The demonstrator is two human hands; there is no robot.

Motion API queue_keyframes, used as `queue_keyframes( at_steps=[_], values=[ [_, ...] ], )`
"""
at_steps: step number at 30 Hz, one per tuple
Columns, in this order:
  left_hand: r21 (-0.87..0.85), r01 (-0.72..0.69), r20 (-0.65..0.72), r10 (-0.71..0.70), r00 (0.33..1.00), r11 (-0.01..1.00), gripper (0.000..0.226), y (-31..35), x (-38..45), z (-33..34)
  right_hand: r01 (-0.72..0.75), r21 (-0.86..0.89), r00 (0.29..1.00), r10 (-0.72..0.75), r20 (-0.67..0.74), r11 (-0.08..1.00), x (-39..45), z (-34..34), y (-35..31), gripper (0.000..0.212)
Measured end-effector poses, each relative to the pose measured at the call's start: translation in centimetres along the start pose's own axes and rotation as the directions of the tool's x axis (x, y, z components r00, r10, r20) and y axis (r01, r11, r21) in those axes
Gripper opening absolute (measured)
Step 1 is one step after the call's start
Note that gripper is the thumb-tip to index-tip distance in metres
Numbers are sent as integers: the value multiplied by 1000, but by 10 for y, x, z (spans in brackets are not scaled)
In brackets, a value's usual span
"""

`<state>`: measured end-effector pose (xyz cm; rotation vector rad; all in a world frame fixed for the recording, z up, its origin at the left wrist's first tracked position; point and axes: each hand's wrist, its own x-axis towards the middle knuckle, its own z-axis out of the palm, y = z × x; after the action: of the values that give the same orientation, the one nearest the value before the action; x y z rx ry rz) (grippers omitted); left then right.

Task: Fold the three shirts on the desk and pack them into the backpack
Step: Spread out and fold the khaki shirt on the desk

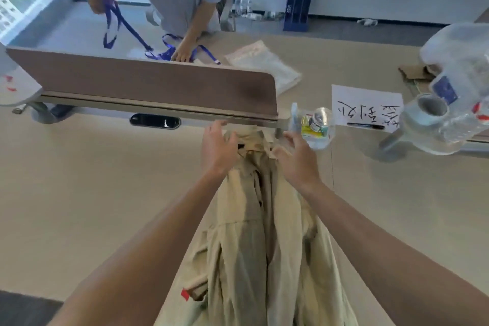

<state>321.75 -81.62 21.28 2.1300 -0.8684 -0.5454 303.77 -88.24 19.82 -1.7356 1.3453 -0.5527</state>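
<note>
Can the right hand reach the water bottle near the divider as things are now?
Probably yes. The right hand is beside the water bottle, fingers relaxed at the shirt collar, and nothing lies between them.

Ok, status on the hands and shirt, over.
Left hand and right hand open at the collar. Khaki shirt unfolded on desk. Water bottle close by right hand.
</note>
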Motion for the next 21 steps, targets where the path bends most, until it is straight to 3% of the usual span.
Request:
queue_keyframes(
  at_steps=[6,10,14,21],
  values=[
    [56,21,177,-30,984,998,38,-61,-29,45,-61,-250,996,75,49,966,-13,29,63,42],
    [152,15,208,-47,977,988,40,-98,-63,83,102,-477,980,-6,198,873,-27,49,122,49],
    [389,-57,258,-49,965,919,55,-134,-87,127,249,-588,944,-58,324,770,-31,75,181,60],
    [587,-99,194,-20,981,803,65,-189,-96,180,268,-639,962,-158,225,721,-32,101,228,64]
  ],
)
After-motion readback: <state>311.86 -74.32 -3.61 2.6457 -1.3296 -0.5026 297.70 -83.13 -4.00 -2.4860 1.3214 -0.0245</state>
